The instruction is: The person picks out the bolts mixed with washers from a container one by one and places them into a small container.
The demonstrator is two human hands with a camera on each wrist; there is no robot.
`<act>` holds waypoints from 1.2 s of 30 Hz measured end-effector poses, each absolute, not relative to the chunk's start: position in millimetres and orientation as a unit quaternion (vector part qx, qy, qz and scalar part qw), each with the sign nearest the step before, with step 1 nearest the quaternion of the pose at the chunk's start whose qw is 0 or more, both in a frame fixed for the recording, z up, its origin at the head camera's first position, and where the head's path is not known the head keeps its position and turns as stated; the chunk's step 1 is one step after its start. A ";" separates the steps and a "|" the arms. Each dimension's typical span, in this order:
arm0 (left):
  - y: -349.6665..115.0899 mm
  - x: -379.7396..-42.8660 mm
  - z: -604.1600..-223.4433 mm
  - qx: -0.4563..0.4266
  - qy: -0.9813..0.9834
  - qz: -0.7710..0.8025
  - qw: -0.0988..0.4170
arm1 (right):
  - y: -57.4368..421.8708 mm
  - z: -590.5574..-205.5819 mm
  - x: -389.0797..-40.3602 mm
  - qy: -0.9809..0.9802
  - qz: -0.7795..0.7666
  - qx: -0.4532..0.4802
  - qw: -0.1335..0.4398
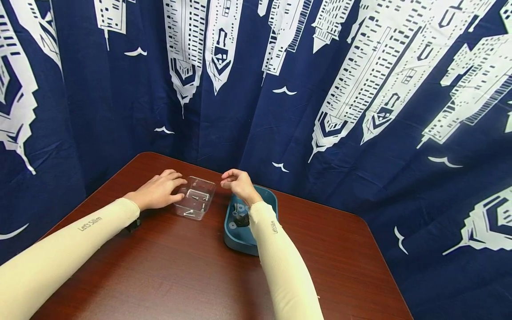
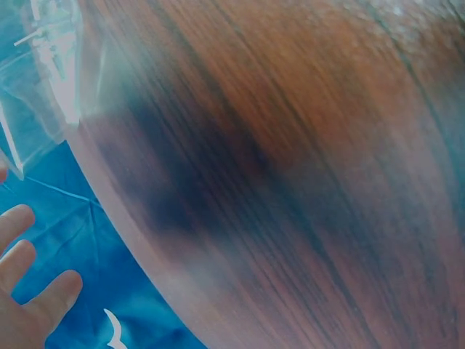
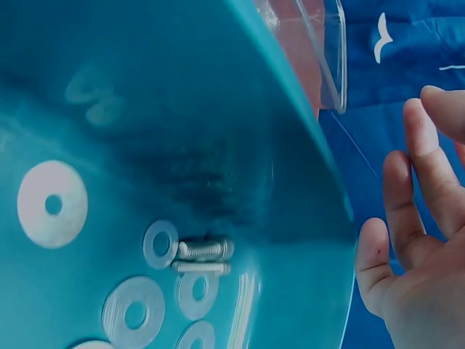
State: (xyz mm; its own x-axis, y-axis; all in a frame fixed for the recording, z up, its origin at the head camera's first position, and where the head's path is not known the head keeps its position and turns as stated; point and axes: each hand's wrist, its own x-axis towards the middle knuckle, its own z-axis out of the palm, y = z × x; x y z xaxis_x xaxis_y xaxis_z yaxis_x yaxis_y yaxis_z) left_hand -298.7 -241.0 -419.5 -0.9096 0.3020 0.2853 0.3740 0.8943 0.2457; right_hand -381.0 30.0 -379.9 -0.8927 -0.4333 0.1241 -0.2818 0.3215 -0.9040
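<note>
My left hand point(image 1: 158, 190) reaches over the left rim of a clear plastic box point(image 1: 213, 189), fingers loosely bent and spread. Several screws point(image 1: 202, 207) lie on the bottom of that box. Over the far left end of a blue tray point(image 1: 240, 245) hovers my right hand point(image 1: 238, 183), on the side facing the box. Its thumb and forefinger tips come close together in the right wrist view; I cannot tell whether something small is between them. Inside the tray are flat washers point(image 3: 52, 204) and bolts point(image 3: 205, 250). In the left wrist view the left fingers point(image 2: 54, 298) are spread.
Box and tray stand side by side on a dark reddish-brown wooden table point(image 1: 160, 266), near its far edge. Behind it hangs a navy curtain point(image 1: 248, 115) with white building prints. A dark wrist device point(image 1: 242, 220) sits under the right forearm, over the tray.
</note>
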 end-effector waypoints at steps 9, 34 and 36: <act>-226.5 -295.6 -405.9 -0.197 -0.959 -0.159 0.129 | 46.1 -378.8 -380.0 0.810 -0.545 -0.206 0.059; -180.2 -307.9 -400.7 -0.221 -0.951 -0.183 0.111 | 86.0 -387.6 -378.6 0.810 -0.555 -0.185 0.048; -175.8 -308.7 -400.2 -0.227 -0.950 -0.181 0.112 | 87.8 -388.2 -378.2 0.810 -0.555 -0.185 0.044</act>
